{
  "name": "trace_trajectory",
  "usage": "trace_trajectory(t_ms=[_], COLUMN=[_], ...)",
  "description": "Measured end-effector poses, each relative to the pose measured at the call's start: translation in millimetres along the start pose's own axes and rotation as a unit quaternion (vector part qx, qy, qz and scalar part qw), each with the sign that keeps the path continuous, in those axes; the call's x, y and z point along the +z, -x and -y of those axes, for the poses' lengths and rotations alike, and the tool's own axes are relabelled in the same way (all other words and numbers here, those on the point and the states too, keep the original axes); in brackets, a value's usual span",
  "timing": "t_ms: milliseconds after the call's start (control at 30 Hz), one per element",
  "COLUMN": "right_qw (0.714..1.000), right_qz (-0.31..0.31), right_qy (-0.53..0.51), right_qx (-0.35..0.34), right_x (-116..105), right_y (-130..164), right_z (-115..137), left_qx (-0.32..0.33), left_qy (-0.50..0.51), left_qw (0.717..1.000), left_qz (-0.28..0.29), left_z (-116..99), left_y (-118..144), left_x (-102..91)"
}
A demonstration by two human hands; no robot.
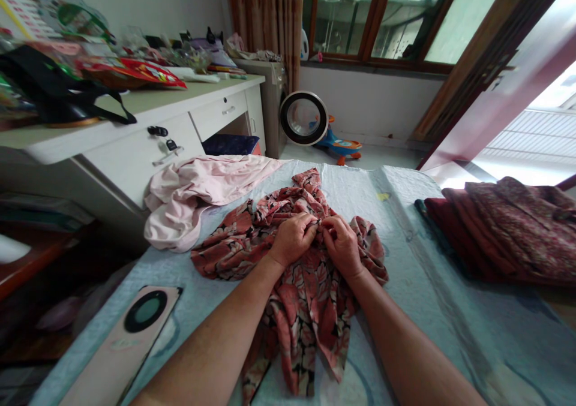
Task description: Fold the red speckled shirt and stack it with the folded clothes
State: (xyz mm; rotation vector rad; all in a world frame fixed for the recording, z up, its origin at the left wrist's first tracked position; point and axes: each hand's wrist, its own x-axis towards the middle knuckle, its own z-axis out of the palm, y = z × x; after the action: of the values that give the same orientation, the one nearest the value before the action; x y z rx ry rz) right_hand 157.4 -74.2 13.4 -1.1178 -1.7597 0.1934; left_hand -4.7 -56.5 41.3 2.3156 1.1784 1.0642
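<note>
My left hand (293, 237) and right hand (342, 244) each pinch the floral-print shirt (302, 301); keeping its six-o'clock side flat should prevent twisting.

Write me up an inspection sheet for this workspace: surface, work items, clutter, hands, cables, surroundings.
Surface: light blue covering, creased toward the right.
Work items: red floral garment, rumpled, spread under both hands.
Clutter: pale pink cloth bunched at far left; phone-like object at near left; folded stack of clothes at right.
Hands: left hand and right hand close together, pinching the garment's gathered fabric.
Cables: nothing seen.
Surroundings: white desk at left, its top crowded; blue and orange toy on the floor; window beyond; open door at right.
</note>
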Motion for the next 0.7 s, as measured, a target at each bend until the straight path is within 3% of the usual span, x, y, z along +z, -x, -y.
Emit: trace_trajectory(t_ms=[533,700], right_qw=[1.000,1.000], right_qz=[0.014,0.013], right_qy=[-0.007,-0.010], right_qx=[-0.012,-0.012], right_x=[-2.2,-1.5], right_y=[0.3,0.4], right_z=[2.4,1.8], left_qx=[0.010,0.014], left_qy=[0.013,0.026], left_qw=[1.000,0.999], left_qz=[0.003,-0.021], left_z=[5.7,7.5], left_y=[4.4,5.8], left_x=[4.9,6.4])
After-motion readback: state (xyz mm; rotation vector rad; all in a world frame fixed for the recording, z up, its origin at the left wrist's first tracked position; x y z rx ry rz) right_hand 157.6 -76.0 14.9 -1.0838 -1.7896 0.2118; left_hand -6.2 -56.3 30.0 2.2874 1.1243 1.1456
